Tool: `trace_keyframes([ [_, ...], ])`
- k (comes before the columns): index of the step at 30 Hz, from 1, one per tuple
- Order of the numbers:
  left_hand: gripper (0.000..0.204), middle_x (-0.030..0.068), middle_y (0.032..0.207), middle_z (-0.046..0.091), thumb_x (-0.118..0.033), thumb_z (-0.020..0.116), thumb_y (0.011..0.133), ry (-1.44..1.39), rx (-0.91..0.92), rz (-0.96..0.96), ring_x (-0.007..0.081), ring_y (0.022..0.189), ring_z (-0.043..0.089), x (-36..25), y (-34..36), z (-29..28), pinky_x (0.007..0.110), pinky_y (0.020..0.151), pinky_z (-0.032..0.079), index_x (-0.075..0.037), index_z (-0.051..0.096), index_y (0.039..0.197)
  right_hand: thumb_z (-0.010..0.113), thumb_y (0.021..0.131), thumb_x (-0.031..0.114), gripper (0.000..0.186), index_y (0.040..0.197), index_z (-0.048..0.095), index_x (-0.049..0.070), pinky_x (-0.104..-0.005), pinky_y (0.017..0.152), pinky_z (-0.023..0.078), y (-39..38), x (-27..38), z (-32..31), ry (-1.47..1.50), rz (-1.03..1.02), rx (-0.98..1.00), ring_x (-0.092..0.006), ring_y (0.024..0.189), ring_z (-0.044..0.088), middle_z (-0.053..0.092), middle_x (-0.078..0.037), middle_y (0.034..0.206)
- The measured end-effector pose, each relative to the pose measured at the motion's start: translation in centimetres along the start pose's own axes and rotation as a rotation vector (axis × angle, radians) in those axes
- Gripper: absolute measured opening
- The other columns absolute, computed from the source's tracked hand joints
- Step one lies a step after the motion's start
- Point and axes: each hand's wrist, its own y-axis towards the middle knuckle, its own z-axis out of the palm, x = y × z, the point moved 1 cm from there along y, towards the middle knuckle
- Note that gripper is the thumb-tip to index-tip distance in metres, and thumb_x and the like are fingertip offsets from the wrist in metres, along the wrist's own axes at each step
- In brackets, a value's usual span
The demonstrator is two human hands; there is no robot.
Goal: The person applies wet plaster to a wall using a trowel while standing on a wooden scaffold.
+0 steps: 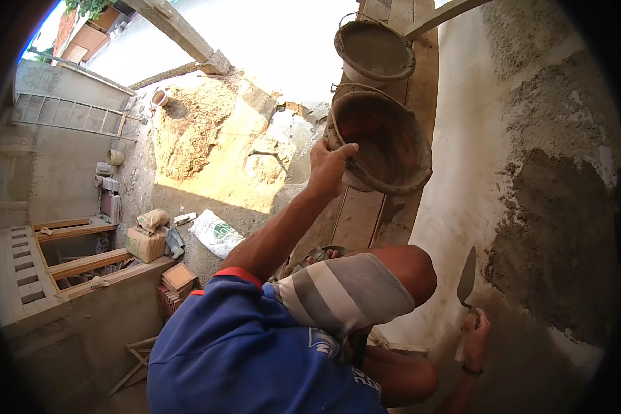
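1. Rough grey wall [462, 138] is seen along the right, partly covered by a darker, coarser mortar patch [552, 234].
2. Ground [248, 196] is spread out to the left; a sunlit sand heap [193, 131] is carried on it, and a white sack [215, 233] is laid in the shade.
3. Wooden planks [359, 221] are laid lengthwise, their right edge set beside the wall.
4. The near bucket [397, 141] is placed over the planks, spanning both long edges in this view, its inside smeared with mortar; whether it is lifted or rested on the boards cannot be told.
5. The far bucket [357, 76] is set just beyond it, close to the planks' left edge; grey mix [376, 52] is contained in it.
6. A trowel [468, 279] is held past the planks' right edge, its blade pointed away from the person; contact with the wall cannot be told.
7. The near bucket's left rim is gripped by the left hand [330, 165], the thumb hooked over it.
8. The trowel's handle is wrapped by the right hand [475, 338].
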Motion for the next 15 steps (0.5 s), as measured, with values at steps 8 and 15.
trace_keyframes([
  [8,0.026,0.0033,0.088,0.059,-0.015,0.075,0.084,-0.165,-0.279,-0.020,0.0181,0.085,0.060,-4.4,2.1,-13.4,0.051,0.076,0.056,-0.009,0.055,0.099,0.060,0.090,0.013,0.030,0.117,0.058,-0.001,-0.0263,0.051,0.045,2.3,1.5,1.7,0.025,-0.051,0.020,-0.0084,0.057,0.051,0.053,-0.001,0.074],
  [15,0.049,0.0081,0.100,0.057,-0.027,0.082,0.077,-0.101,-0.790,0.106,0.0200,0.091,0.056,-3.3,2.0,-32.5,0.050,0.076,0.051,-0.008,0.050,0.108,0.061,0.090,0.014,0.031,0.116,0.056,0.000,-0.0257,0.048,0.044,3.8,1.7,4.0,0.088,-0.039,0.127,-0.0081,0.055,0.051,0.053,-0.001,0.074],
])
